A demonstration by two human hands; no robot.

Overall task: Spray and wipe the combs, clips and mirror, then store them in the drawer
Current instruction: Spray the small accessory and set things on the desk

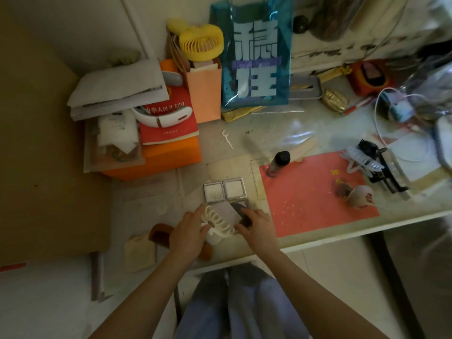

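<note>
My left hand point(188, 232) holds a white claw clip point(219, 222) near the table's front edge. My right hand point(258, 222) grips a grey cloth point(230, 211) against the clip. An open square compact mirror point(223, 189) lies just beyond the hands. A brown comb point(159, 234) lies to the left of my left hand, partly under it. A spray bottle point(278, 162) with a dark cap stands at the red mat's point(313, 206) far left corner. On the mat lie a beige clip point(359, 195) and, at its far right corner, a white clip point(359, 157) beside a black comb point(384, 170).
An orange box point(171, 155) stacked with a red book and papers stands at the far left. A peach paper bag point(204, 94), a yellow fan point(200, 41) and a blue bag point(254, 57) stand at the back. Cables and clutter fill the right. A tan cloth point(139, 253) lies front left.
</note>
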